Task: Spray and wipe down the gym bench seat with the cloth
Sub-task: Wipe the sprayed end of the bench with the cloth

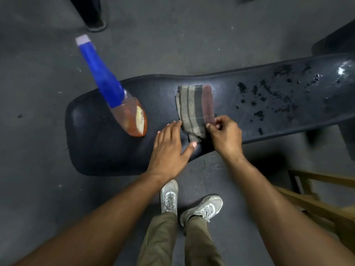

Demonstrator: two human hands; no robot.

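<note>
A folded striped cloth lies across the middle of the black gym bench seat. My right hand pinches the cloth's near right edge between thumb and fingers. My left hand rests flat on the seat with spread fingers, its fingertips and thumb touching the cloth's near left edge. A spray bottle with a blue label, white cap and orange liquid stands on the left part of the seat, apart from both hands. The right part of the seat has worn, flaking patches.
Grey floor surrounds the bench. My two feet in grey shoes stand just in front of it. A wooden frame sits at the right, and a dark post base stands at the far left.
</note>
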